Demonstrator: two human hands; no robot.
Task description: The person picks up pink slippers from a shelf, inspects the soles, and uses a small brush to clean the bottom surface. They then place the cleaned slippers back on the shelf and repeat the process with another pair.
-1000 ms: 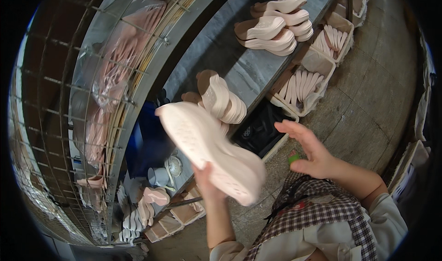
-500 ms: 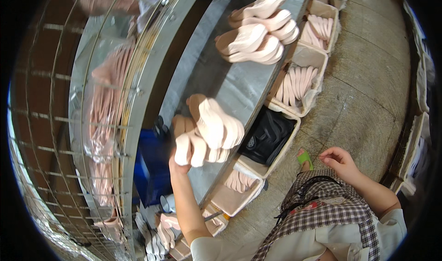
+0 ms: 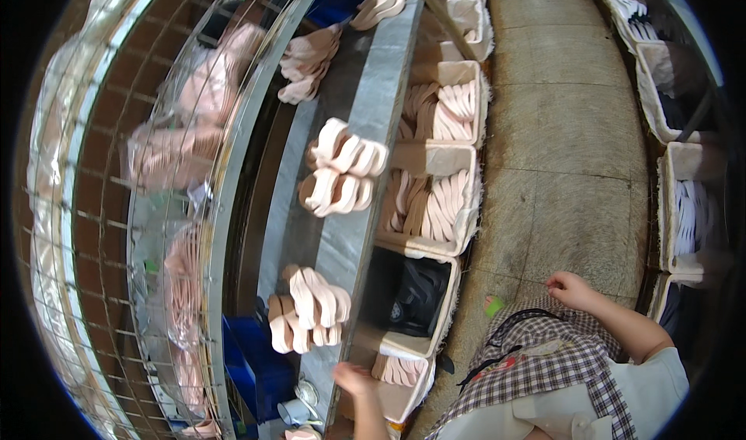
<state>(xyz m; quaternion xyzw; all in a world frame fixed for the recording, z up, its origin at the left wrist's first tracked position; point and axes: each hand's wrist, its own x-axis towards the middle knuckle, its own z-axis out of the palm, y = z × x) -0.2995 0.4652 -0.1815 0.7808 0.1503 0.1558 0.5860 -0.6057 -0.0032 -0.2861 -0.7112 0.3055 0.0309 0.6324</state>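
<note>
My left hand [image 3: 354,379] is near the edge of the metal table [image 3: 339,199], smeared by motion, and nothing shows in it. Just beyond it, apart from the fingers, lies a stack of pale pink shoe soles [image 3: 311,308]. Farther along the table sit a second stack of soles [image 3: 342,168], a bundle of darker pink soles [image 3: 309,61] and one more pile at the far end. In front of my checked apron, my right hand [image 3: 569,292] hovers over the floor with its fingers curled in, and I see nothing in it.
Lined bins stand along the table's right side: one with black pieces [image 3: 420,296], another with pink soles [image 3: 443,207]. More bins [image 3: 688,215] line the aisle's right. A wire mesh rack [image 3: 140,230] with bagged soles is on the left. A blue bin [image 3: 260,370] and white mug [image 3: 294,411] are nearby.
My left hand has come off the near stack of soles and moved right and toward me. The right hand's fingers have curled more. The view has turned, showing more of the table's far end.
</note>
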